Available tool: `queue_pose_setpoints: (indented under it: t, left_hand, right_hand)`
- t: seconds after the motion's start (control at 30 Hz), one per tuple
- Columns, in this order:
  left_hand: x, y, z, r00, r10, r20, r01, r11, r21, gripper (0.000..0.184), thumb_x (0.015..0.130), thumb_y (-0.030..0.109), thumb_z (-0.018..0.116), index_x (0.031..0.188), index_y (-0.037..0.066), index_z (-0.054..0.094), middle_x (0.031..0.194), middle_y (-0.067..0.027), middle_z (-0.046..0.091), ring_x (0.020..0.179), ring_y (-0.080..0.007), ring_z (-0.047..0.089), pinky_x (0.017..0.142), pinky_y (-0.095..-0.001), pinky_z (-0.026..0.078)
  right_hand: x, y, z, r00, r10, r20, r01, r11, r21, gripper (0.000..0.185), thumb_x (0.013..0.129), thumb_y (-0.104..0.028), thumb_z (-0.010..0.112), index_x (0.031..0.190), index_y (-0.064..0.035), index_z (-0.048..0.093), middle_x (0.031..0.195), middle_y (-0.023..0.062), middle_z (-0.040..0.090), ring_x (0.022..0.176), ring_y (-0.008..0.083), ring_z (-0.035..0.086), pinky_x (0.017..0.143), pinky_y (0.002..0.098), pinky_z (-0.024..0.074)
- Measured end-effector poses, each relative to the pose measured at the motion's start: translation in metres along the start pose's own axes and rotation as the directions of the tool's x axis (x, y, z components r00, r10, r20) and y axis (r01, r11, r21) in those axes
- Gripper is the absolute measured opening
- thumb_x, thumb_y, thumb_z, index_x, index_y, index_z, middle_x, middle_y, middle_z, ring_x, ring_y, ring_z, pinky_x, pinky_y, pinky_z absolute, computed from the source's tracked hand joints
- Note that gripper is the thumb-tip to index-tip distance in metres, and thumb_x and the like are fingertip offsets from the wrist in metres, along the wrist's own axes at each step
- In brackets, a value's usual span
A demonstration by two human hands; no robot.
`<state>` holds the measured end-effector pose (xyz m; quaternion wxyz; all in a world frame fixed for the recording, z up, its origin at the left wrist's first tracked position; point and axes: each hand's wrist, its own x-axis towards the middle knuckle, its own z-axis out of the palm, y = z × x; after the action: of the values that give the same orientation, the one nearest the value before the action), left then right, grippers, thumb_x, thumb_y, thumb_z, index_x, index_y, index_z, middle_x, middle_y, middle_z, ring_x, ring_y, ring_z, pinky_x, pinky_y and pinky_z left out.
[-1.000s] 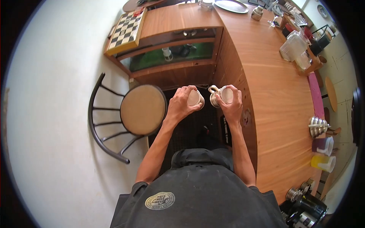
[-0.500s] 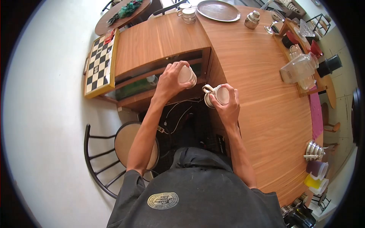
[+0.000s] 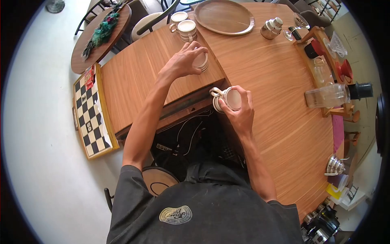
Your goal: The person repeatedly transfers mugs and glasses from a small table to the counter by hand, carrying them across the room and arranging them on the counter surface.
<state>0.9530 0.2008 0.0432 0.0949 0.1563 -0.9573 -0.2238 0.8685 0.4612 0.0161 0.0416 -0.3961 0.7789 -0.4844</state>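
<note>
My left hand [image 3: 185, 61] is wrapped round a pale ribbed mug [image 3: 200, 61] over the wooden cabinet top [image 3: 142, 77], close to two similar mugs. The nearer of those mugs [image 3: 187, 29] has its handle towards my fingers; the other mug [image 3: 179, 16] stands just behind it. My right hand [image 3: 239, 107] grips a second pale mug [image 3: 232, 99] near the counter's inner edge, its looped handle pointing left. Whether the mug in my left hand touches the wood, I cannot tell.
An oval tray [image 3: 224, 17] and a metal shaker [image 3: 271, 28] are on the counter [image 3: 276, 142]. A wooden rack [image 3: 313, 61] with glassware lines the right side. A chessboard [image 3: 92, 114] sits at the left, with a stool [image 3: 158, 179] below.
My left hand has carried its mug up and forward to the cabinet top beside the other mugs. My right hand still holds its mug. The view has shifted towards the cabinet and counter.
</note>
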Motion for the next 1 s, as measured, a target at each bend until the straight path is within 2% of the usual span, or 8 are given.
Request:
queue_pose_setpoints:
  t: [0.07, 0.2, 0.53, 0.7, 0.77, 0.83, 1.0]
  left_hand:
    - [0.015, -0.015, 0.000, 0.999, 0.010, 0.036, -0.009, 1.000, -0.012, 0.073, 0.066, 0.012, 0.082, 0.134, 0.016, 0.057, 0.137, -0.0069, 0.053, 0.132, -0.0322, 0.047, 0.114, -0.0441, 0.045]
    - [0.032, -0.028, 0.000, 0.994, -0.004, 0.112, 0.007, 1.000, -0.025, 0.077, 0.066, 0.014, 0.084, 0.138, 0.019, 0.058, 0.137, -0.0066, 0.053, 0.134, -0.0310, 0.046, 0.115, -0.0444, 0.044]
    - [0.059, -0.054, 0.001, 0.986, 0.007, 0.168, -0.004, 1.000, -0.023, 0.080, 0.066, 0.017, 0.085, 0.141, 0.021, 0.056, 0.139, -0.0052, 0.053, 0.138, -0.0298, 0.044, 0.118, -0.0460, 0.042]
    - [0.065, -0.063, 0.002, 0.990, 0.042, 0.133, -0.039, 0.999, -0.029, 0.082, 0.066, 0.018, 0.087, 0.142, 0.020, 0.055, 0.143, -0.0054, 0.052, 0.139, -0.0295, 0.043, 0.117, -0.0460, 0.042]
    - [0.065, -0.063, 0.003, 0.992, 0.040, 0.119, -0.037, 0.999, -0.030, 0.082, 0.066, 0.017, 0.086, 0.142, 0.020, 0.055, 0.143, -0.0062, 0.052, 0.139, -0.0301, 0.043, 0.117, -0.0461, 0.043]
    - [0.063, -0.063, 0.002, 0.994, 0.037, 0.106, -0.034, 0.999, -0.028, 0.081, 0.067, 0.017, 0.086, 0.142, 0.020, 0.055, 0.144, -0.0069, 0.051, 0.138, -0.0306, 0.044, 0.116, -0.0462, 0.043]
    - [0.045, -0.065, -0.003, 0.999, 0.040, -0.006, -0.040, 0.994, -0.099, 0.078, 0.074, 0.012, 0.083, 0.145, 0.018, 0.051, 0.145, -0.0105, 0.049, 0.137, -0.0327, 0.046, 0.116, -0.0453, 0.043]
  right_hand:
    - [0.012, 0.000, 0.012, 0.999, -0.046, -0.009, 0.045, 0.999, -0.020, 0.052, 0.079, -0.031, 0.085, 0.122, -0.0174, 0.059, 0.103, 0.0109, 0.057, 0.086, 0.0335, 0.069, 0.067, 0.0453, 0.0584]
    - [0.032, -0.003, 0.029, 1.000, -0.009, 0.004, 0.009, 0.999, -0.036, 0.053, 0.079, -0.033, 0.085, 0.123, -0.0171, 0.059, 0.103, 0.0108, 0.057, 0.085, 0.0339, 0.069, 0.066, 0.0456, 0.0586]
    - [0.064, 0.002, 0.056, 1.000, -0.007, 0.014, 0.009, 0.997, -0.082, 0.054, 0.079, -0.033, 0.084, 0.124, -0.0171, 0.059, 0.104, 0.0107, 0.057, 0.083, 0.0345, 0.069, 0.064, 0.0463, 0.0588]
    - [0.081, 0.000, 0.068, 0.999, -0.043, 0.031, 0.047, 0.993, -0.112, 0.054, 0.079, -0.033, 0.083, 0.124, -0.0178, 0.058, 0.103, 0.0110, 0.056, 0.082, 0.0361, 0.069, 0.064, 0.0477, 0.0587]
    - [0.089, -0.004, 0.071, 0.996, -0.026, 0.081, 0.036, 0.991, -0.129, 0.051, 0.080, -0.032, 0.084, 0.122, -0.0165, 0.060, 0.106, 0.0119, 0.059, 0.086, 0.0352, 0.069, 0.068, 0.0464, 0.0577]
    - [0.096, -0.001, 0.077, 0.994, -0.062, 0.088, 0.072, 0.990, -0.124, 0.052, 0.080, -0.033, 0.083, 0.124, -0.0180, 0.059, 0.105, 0.0123, 0.058, 0.084, 0.0372, 0.069, 0.066, 0.0479, 0.0580]
    - [0.105, 0.004, 0.085, 0.987, -0.098, 0.128, 0.114, 0.986, -0.121, 0.052, 0.080, -0.034, 0.082, 0.125, -0.0201, 0.058, 0.105, 0.0134, 0.057, 0.083, 0.0399, 0.069, 0.065, 0.0503, 0.0583]
